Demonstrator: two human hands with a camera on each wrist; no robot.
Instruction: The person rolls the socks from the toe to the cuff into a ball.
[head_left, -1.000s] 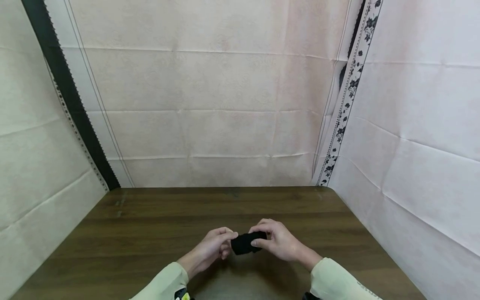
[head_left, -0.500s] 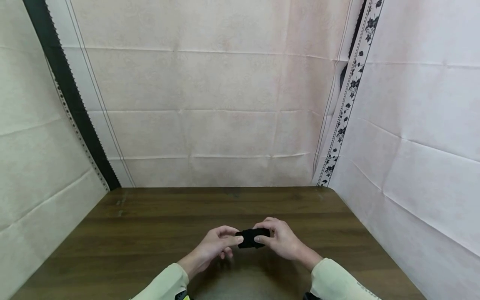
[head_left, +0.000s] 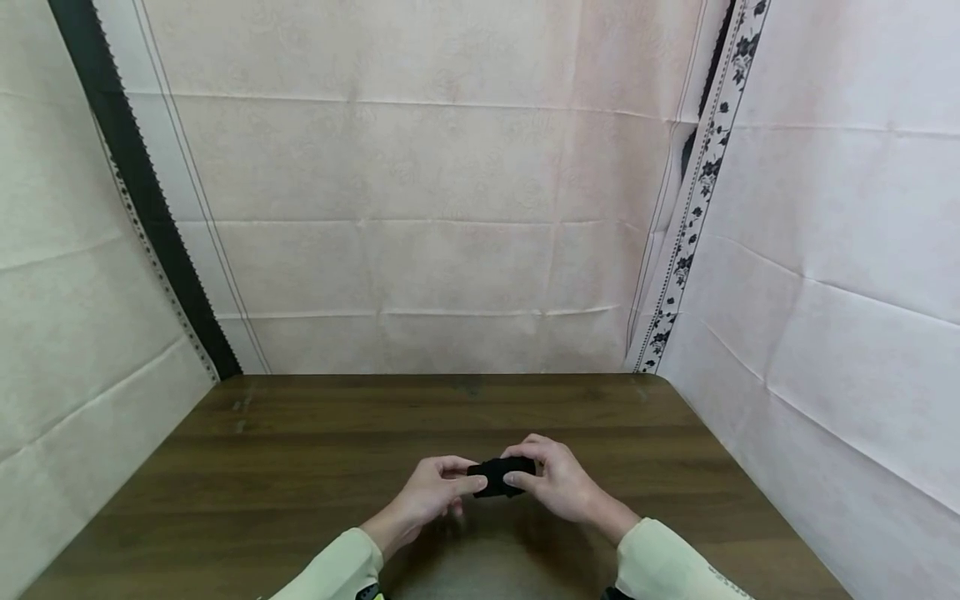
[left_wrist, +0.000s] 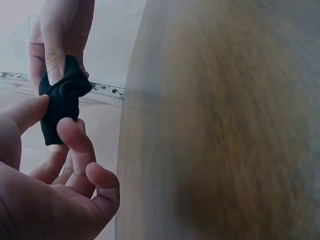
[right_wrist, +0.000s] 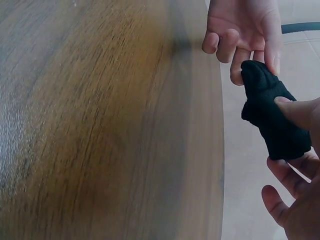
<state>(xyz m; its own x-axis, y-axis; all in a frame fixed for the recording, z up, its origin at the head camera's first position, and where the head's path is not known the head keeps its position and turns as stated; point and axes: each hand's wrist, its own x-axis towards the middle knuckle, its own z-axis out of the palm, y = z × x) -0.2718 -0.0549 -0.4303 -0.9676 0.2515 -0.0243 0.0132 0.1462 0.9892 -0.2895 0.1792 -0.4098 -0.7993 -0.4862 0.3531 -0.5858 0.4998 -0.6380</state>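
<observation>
A small bundle of rolled black fabric (head_left: 495, 477), sock-like in its soft knit, is held up between both hands above the table. My left hand (head_left: 430, 492) pinches its left end between thumb and fingers. At the other end my right hand (head_left: 558, 481) grips it, thumb on the near face and fingers over the top. Seen from the left wrist, the black bundle (left_wrist: 61, 105) has a fold bulging from one side. In the right wrist view the bundle (right_wrist: 275, 112) narrows toward the left hand's end.
A brown wood-grain table (head_left: 337, 425) spreads beneath the hands. Creased pale cloth (head_left: 450, 208) hangs behind it and along both sides. A dark strip (head_left: 150, 200) runs down the left corner, a floral border (head_left: 693, 200) down the right.
The left thumb has come onto the bundle's near face. The bundle has shifted slightly right and up, then a little back left, and now lies more level. The right hand keeps its grip.
</observation>
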